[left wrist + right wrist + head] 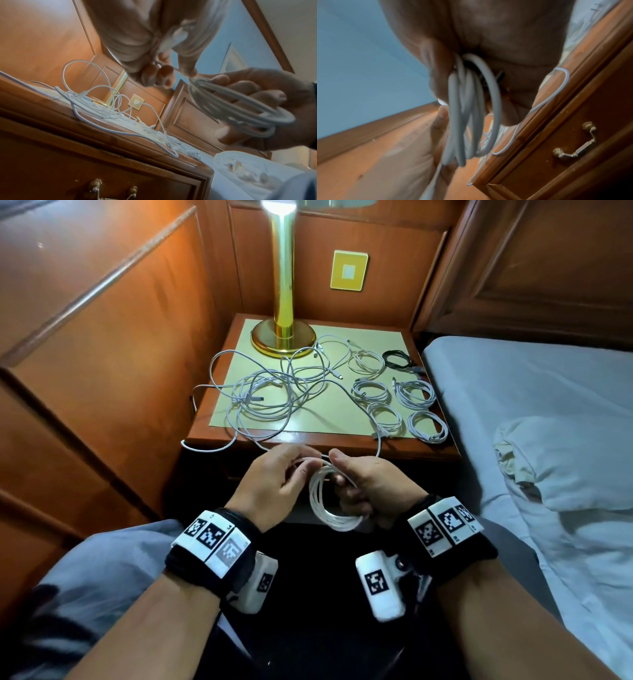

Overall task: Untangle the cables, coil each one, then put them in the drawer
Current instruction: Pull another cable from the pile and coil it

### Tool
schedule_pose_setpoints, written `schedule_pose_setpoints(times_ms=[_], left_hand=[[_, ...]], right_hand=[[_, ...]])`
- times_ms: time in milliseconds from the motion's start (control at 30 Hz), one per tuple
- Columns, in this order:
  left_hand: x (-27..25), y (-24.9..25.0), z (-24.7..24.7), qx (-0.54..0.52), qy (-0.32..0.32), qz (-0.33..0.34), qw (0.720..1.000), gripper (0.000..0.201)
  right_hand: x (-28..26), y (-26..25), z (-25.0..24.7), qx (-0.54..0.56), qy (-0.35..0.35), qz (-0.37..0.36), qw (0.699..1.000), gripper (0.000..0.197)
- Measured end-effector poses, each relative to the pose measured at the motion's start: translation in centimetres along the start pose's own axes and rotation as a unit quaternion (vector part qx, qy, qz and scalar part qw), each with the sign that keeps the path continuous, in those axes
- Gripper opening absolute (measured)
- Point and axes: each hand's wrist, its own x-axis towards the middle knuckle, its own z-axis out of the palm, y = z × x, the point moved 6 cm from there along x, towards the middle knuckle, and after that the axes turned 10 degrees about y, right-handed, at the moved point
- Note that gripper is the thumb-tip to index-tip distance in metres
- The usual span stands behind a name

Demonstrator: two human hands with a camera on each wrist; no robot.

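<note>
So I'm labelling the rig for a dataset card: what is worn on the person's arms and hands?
Both hands, left and right, are bare, with no gloves or sleeves. Each wrist has a black strap carrying white blocks printed with black square-pattern markers. A white camera unit, also marked, hangs under each wrist.

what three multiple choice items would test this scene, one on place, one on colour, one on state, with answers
1. Where do the finished coils lie?
A. on the nightstand's right side
B. on the bed
C. in the drawer

2. What colour is the coil nearest the back right corner?
A. red
B. black
C. yellow

3. How is the drawer?
A. pulled out
B. removed
C. closed

Answers:
1 A, they sit on the nightstand beside the loose tangle.
2 B, it is dark among white ones.
3 C, its front sits flush in the right wrist view.
</note>
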Motion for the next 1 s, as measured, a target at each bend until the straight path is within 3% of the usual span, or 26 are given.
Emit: schedule_pose_setpoints(times_ms=[100,267,367,467,567,700,833,900,1000], left_hand=[[-0.5,0.3,1.1,-0.038,-0.036,-0.017,0.998,0.035],[-0.4,-0.3,1.3,-0.068,-0.007,-0.038,0.997,0.043],[-0.2,-0.6,1.0,0.004,-0.002,0.004,1.0,0.027],[0.1,-0.8,0.5,0.083,0.018,0.03,0.996,0.026],[0.0,-1.2,0.1,-0.01,0.043,-0.068,0.997,0.019],[-0.4,-1.6,0.8,-0.199,0.063,-0.207,0.956,0.012],[-0.9,-1.8,1.7,-0.348,0.09,-0.302,0.883,0.008],[-1.2,-1.9,1.8,-0.378,0.101,-0.329,0.859,0.004],[-1.4,-1.7,2.1,-0.405,0.093,-0.345,0.842,0.013]], right_hand=[[-0.1,0.0,-0.3,0.034,-0.002,0.016,0.999,0.045],[-0.3,-0.3,0.1,0.079,-0.016,0.001,0.997,0.042],[-0.4,-0.8,0.0,0.107,-0.017,-0.016,0.994,0.041],[-0.5,-1.0,0.1,0.121,-0.023,-0.032,0.992,0.038],[-0.4,-0.8,0.7,0.117,-0.032,-0.051,0.991,0.036],[0.3,-0.7,0.8,0.085,-0.014,-0.105,0.991,0.037],[1.3,-0.5,0.3,0.071,0.028,-0.125,0.989,0.039],[1.3,-0.4,0.5,0.063,0.035,-0.13,0.989,0.042],[1.5,-0.4,0.3,0.028,0.07,-0.157,0.985,0.041]])
